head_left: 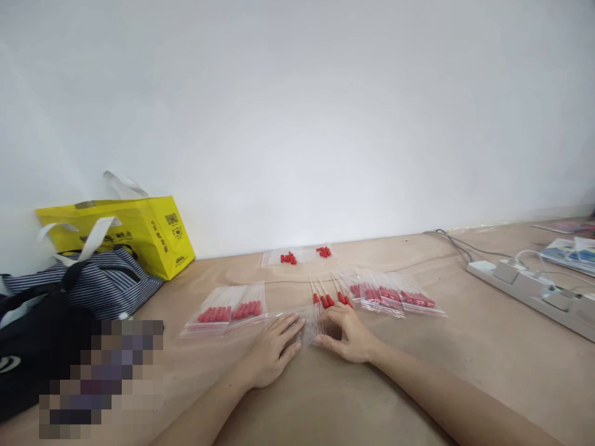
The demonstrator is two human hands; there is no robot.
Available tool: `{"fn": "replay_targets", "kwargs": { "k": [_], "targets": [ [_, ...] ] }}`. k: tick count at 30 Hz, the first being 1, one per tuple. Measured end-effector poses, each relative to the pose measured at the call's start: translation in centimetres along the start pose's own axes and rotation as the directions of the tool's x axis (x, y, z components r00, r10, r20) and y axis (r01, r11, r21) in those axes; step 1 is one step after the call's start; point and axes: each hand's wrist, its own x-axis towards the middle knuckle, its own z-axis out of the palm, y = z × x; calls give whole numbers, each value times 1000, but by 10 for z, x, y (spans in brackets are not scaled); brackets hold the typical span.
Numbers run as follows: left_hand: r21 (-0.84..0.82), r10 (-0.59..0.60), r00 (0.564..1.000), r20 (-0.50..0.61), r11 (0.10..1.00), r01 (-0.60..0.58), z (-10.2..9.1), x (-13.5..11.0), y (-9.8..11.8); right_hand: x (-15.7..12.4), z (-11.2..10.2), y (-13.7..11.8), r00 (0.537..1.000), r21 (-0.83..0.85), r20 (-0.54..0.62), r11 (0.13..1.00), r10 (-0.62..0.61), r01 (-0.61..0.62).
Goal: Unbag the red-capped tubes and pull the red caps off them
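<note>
Both hands rest on a wooden table [465,347]. My left hand [272,350] lies flat with fingers stretched, its tips on a clear plastic bag [307,326]. My right hand [346,334] is curled, pinching the same bag at its right edge. Just beyond the fingers lie several loose thin sticks with red tips [328,296]. To the left are two filled bags of red-tipped sticks [227,311]. More filled bags [395,297] lie to the right. Farther back, near the wall, a bag with loose red caps [297,256] lies flat.
A yellow shopping bag [139,232], a striped bag [97,282] and a black bag [32,347] stand at the left. A white power strip [534,288] with cables runs along the right. Printed papers [569,251] lie at the far right. A white wall backs the table.
</note>
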Motion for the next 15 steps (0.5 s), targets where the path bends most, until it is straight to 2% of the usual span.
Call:
{"fn": "replay_targets", "kwargs": {
  "k": [2, 4, 11, 15],
  "targets": [
    [-6, 0, 1000, -7, 1000, 0, 1, 0, -1, 0, 2, -1, 998, 28, -1, 998, 61, -61],
    [-9, 5, 1000, -12, 1000, -5, 2, 1, -2, 1, 4, -4, 997, 12, 29, 997, 70, -70],
    [1, 1, 997, 74, 1000, -1, -8, -7, -3, -1, -1, -5, 988, -258, 146, 962, -53, 89],
    [12, 18, 998, 54, 1000, -19, -11, -13, -7, -4, -6, 0, 984, -285, 160, 951, -77, 121]
  ]
}}
